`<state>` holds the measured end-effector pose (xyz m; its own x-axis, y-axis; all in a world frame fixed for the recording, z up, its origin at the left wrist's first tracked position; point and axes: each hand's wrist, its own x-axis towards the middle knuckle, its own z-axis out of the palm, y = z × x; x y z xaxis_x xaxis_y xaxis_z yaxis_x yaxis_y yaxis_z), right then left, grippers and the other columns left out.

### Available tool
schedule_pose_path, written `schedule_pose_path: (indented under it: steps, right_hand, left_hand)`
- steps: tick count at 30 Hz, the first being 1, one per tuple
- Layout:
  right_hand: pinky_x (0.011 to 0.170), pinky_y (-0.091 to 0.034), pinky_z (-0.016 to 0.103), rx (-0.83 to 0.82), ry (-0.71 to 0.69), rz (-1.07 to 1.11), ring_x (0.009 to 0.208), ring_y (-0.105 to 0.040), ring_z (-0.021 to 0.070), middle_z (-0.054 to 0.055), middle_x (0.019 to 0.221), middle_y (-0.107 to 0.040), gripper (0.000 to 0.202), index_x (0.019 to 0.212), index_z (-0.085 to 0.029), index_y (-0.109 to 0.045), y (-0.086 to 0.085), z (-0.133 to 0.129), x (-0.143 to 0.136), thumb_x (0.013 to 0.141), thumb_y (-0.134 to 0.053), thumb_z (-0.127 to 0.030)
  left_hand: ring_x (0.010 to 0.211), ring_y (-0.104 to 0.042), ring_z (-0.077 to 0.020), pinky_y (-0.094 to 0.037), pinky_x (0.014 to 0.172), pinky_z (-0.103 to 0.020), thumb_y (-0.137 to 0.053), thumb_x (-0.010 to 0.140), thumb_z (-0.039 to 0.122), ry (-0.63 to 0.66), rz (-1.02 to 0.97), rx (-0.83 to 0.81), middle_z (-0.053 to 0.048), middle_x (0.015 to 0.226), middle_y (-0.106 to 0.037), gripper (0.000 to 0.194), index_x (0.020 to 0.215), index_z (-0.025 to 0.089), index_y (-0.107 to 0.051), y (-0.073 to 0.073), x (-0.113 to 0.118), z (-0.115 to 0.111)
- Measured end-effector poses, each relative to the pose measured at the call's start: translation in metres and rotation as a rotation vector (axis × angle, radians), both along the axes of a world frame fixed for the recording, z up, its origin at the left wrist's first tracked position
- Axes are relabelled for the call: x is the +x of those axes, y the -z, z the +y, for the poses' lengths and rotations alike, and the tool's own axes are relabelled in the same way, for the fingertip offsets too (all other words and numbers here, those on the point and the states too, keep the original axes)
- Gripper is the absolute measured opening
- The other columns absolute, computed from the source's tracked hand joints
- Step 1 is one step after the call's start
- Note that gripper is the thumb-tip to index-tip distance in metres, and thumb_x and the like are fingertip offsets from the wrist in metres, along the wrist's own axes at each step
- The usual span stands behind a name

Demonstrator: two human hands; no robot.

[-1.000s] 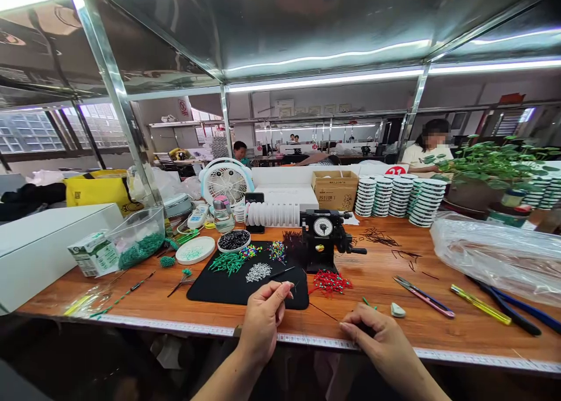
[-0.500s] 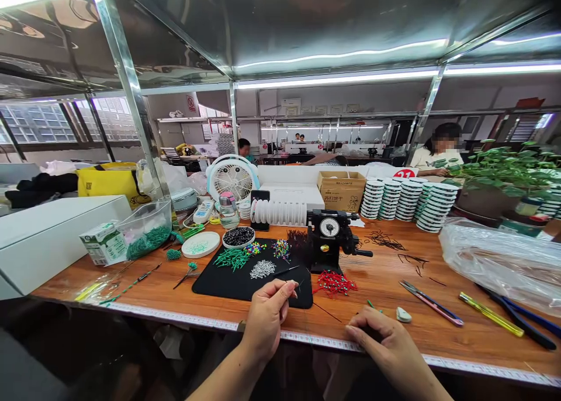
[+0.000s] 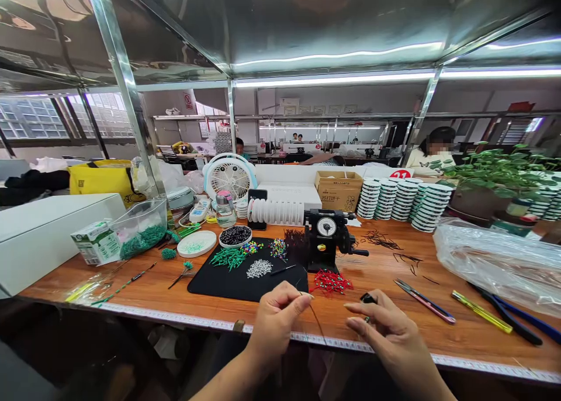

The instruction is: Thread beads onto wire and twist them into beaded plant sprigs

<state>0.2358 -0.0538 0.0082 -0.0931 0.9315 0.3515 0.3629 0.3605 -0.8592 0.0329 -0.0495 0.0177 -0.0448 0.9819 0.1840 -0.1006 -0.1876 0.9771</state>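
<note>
Pinching a thin dark thread (image 3: 317,319) at lower centre, the left hand (image 3: 277,319) sits near the front edge of the brown wooden table (image 3: 374,278), where white measuring tape (image 3: 175,321) runs; the thread droops to that tape. Well apart, the right hand (image 3: 392,331) curls, thumb and index fingertips parted. Right of centre, a red oval sign (image 3: 401,173) reads "21" behind five stacks of white-and-green spools (image 3: 405,199)
</note>
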Motion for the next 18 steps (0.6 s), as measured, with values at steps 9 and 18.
schedule_pose_path:
  steps: [9, 18]
  right_hand:
    - [0.067, -0.037, 0.029, -0.286, -0.286, 0.153, 0.067, -0.046, 0.0163, 0.001, 0.063, -0.050, 0.034, 0.063, -0.017, -0.070, -0.013, -0.005, -0.025, 0.075, -0.063, -0.048]
    - [0.067, -0.037, 0.028, -0.282, -0.158, 0.116, 0.067, -0.047, 0.0158, 0.000, 0.064, -0.048, 0.030, 0.059, -0.018, -0.066, -0.012, -0.014, -0.016, 0.076, -0.063, -0.043]
  left_hand:
    - [0.056, -0.054, -0.0150, -0.042, 0.053, -0.025, -0.051, 0.085, 0.041, 0.095, 0.482, 0.036, -0.003, 0.066, -0.061, 0.032, 0.074, 0.016, -0.069, -0.003, 0.012, -0.009]
    - [0.084, -0.057, -0.0259, -0.038, 0.079, -0.037, -0.047, 0.080, 0.015, -0.222, 1.166, 0.029, -0.010, 0.089, -0.061, 0.023, 0.098, 0.017, -0.062, -0.008, -0.085, 0.040]
